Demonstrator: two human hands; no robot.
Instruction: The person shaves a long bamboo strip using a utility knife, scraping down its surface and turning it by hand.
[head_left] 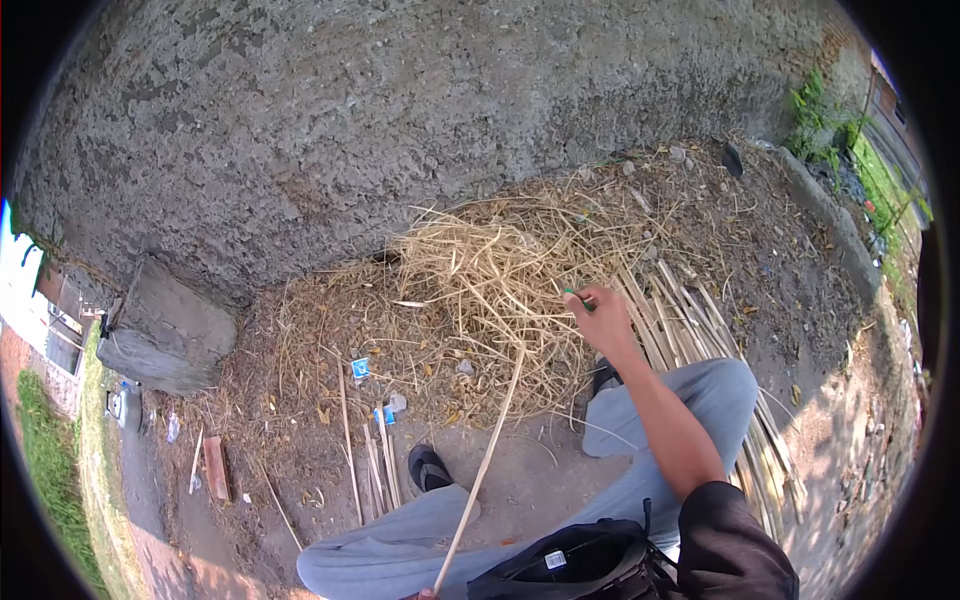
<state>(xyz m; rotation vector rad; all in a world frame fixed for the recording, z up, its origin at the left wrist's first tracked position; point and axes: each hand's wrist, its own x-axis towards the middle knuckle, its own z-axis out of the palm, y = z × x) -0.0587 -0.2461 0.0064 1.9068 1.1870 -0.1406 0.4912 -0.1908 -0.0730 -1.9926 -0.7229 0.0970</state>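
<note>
At the bottom edge, only the fingertips of my left hand point(425, 595) show, closed around the lower end of a long pale bamboo strip point(488, 455). The strip slants up and away, and its far end reaches the front of a heap of thin shavings point(480, 262). My right hand point(604, 320) is closed in front of the heap's right side, above my bent knee. Between its fingers is a small green object point(588, 305), mostly covered, whose kind I cannot make out. Several long split strips point(690, 325) lie beside that hand, running under my right leg.
A rough wall point(400, 120) rises behind the heap. To the left stand a concrete block point(175, 325) and a brick point(216, 468). More strips point(380, 460) and blue wrappers point(360, 369) lie near my left foot. A black bag point(570, 565) rests on my lap.
</note>
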